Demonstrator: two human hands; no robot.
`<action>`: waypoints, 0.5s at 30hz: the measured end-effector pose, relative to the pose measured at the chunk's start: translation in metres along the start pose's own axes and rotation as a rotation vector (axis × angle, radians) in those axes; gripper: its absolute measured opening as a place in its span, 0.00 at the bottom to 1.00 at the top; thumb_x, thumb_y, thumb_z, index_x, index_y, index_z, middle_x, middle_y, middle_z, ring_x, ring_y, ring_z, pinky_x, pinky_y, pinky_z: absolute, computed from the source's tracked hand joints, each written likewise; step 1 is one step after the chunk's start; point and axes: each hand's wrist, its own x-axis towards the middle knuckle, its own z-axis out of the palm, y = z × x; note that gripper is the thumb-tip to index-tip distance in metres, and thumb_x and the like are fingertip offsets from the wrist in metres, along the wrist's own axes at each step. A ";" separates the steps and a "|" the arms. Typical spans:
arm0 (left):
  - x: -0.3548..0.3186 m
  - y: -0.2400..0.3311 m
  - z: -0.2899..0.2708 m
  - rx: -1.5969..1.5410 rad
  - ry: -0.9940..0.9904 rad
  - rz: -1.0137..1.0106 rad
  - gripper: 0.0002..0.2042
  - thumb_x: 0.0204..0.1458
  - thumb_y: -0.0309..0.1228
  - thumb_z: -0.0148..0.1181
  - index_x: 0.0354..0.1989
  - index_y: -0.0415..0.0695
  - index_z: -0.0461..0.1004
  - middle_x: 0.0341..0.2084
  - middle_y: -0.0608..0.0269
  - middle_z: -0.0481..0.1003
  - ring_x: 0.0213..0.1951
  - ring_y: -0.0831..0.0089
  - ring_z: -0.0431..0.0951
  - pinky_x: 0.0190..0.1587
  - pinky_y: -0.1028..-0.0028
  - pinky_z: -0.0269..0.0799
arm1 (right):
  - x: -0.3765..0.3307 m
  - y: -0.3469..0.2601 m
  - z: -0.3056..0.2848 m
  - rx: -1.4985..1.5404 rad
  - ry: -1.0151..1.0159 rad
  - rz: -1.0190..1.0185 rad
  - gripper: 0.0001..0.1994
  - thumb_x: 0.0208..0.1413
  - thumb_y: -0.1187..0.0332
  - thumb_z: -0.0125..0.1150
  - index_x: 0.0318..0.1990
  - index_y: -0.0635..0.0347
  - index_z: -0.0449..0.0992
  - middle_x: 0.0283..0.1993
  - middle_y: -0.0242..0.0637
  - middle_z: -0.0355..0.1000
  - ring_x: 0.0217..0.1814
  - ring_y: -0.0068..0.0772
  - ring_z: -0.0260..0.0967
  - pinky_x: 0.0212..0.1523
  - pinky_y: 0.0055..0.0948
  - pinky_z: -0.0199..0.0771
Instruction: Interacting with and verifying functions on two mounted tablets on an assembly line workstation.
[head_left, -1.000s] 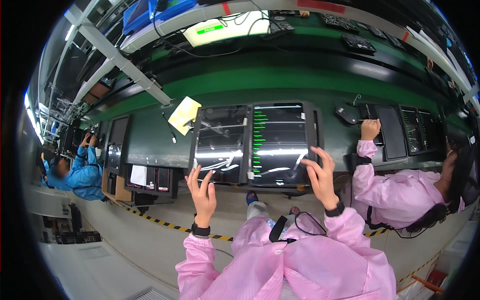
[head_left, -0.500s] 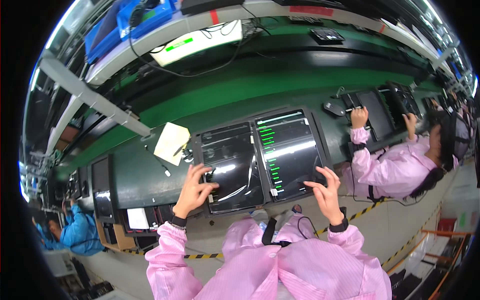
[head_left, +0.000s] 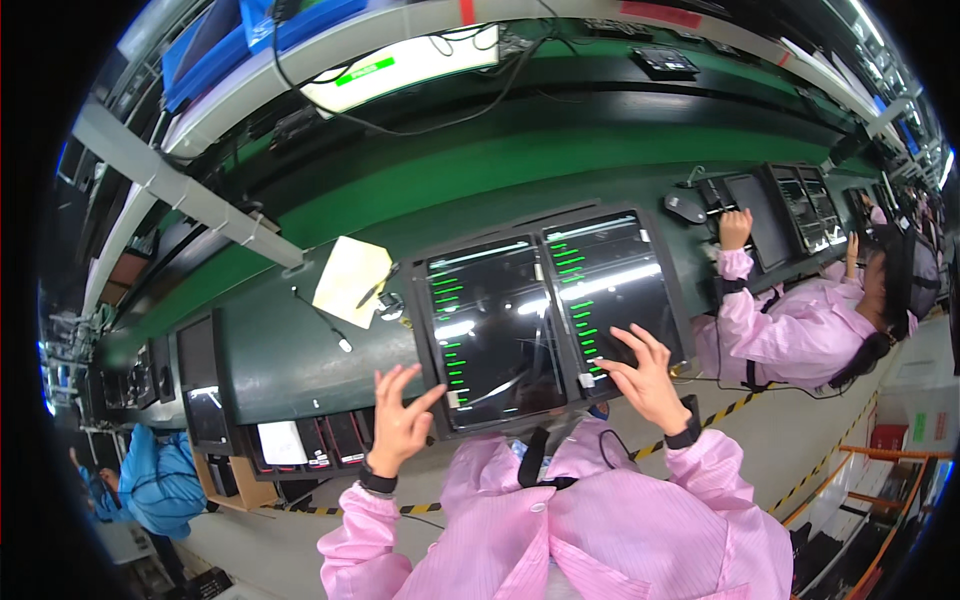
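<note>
Two dark tablets lie side by side in a black tray in front of me. Both the left tablet and the right tablet are lit, with rows of short green lines down the left side of their black screens. My left hand is open, fingers spread, at the lower left corner of the tray; it holds nothing. Over the lower part of the right tablet hovers or rests my right hand, also open and holding nothing. Whether its fingertips touch the glass, I cannot tell.
Beyond the tray's left corner lie a yellowish paper and a short cable. A grey post rises at left, and a lit screen stands at the back. A co-worker in pink works at right, another in blue at left.
Green lines now show on the left tablet, which was dark. My left hand has drawn back off that tablet; my right hand has moved in over the right one. The whole view has shifted slightly.
</note>
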 end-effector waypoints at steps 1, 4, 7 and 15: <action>-0.002 0.000 0.002 -0.013 0.006 0.016 0.16 0.52 0.41 0.45 0.46 0.59 0.76 0.56 0.56 0.62 0.59 0.53 0.55 0.63 0.47 0.39 | -0.003 -0.001 -0.002 0.008 0.025 -0.006 0.13 0.54 0.65 0.51 0.45 0.43 0.77 0.63 0.33 0.56 0.67 0.42 0.45 0.60 0.39 0.43; -0.004 0.000 0.012 -0.018 -0.027 0.007 0.17 0.51 0.42 0.47 0.50 0.61 0.74 0.57 0.58 0.60 0.61 0.55 0.52 0.63 0.49 0.39 | -0.008 -0.002 -0.007 -0.006 0.244 0.060 0.13 0.55 0.66 0.48 0.44 0.44 0.78 0.61 0.38 0.58 0.65 0.44 0.46 0.62 0.39 0.42; -0.003 -0.001 0.019 -0.024 -0.046 0.051 0.17 0.51 0.43 0.49 0.50 0.63 0.73 0.57 0.59 0.60 0.60 0.55 0.53 0.63 0.48 0.40 | -0.015 -0.003 -0.015 -0.054 0.383 0.096 0.14 0.55 0.67 0.46 0.43 0.49 0.79 0.60 0.40 0.58 0.65 0.46 0.47 0.62 0.40 0.43; -0.001 0.001 0.017 -0.056 0.209 0.066 0.20 0.55 0.45 0.42 0.49 0.53 0.74 0.54 0.55 0.63 0.59 0.55 0.55 0.62 0.52 0.43 | -0.021 0.009 -0.017 -0.081 0.424 0.196 0.14 0.57 0.67 0.44 0.46 0.53 0.76 0.59 0.41 0.59 0.63 0.44 0.50 0.61 0.39 0.45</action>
